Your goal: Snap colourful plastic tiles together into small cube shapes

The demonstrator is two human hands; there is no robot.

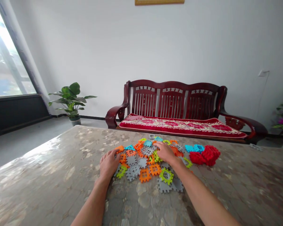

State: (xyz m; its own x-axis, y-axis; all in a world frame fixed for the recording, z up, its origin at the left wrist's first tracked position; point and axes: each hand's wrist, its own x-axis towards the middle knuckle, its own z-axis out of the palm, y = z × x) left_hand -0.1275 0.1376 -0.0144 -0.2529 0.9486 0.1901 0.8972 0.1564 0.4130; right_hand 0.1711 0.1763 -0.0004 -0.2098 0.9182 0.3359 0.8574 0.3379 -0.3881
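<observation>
A loose pile of interlocking plastic tiles, flat squares with notched edges, lies on the table in front of me. Among them are an orange tile [145, 175], a grey tile [133, 171], a lime green tile [166, 175] and a blue tile [147, 143]. My left hand [110, 164] rests at the pile's left edge, fingers stretched out, the tips touching an orange tile [119, 149]. Over the pile's right half reaches my right hand [164, 151], fingers extended toward tiles at the back. Neither hand visibly lifts a tile, though the right fingertips are partly hidden.
Red joined tile pieces [210, 155] and blue pieces [198, 148] sit right of the pile. A lone grey tile [255, 146] lies at the far right of the patterned table [61, 175]. Behind stand a wooden bench [171, 102] and a potted plant [72, 99].
</observation>
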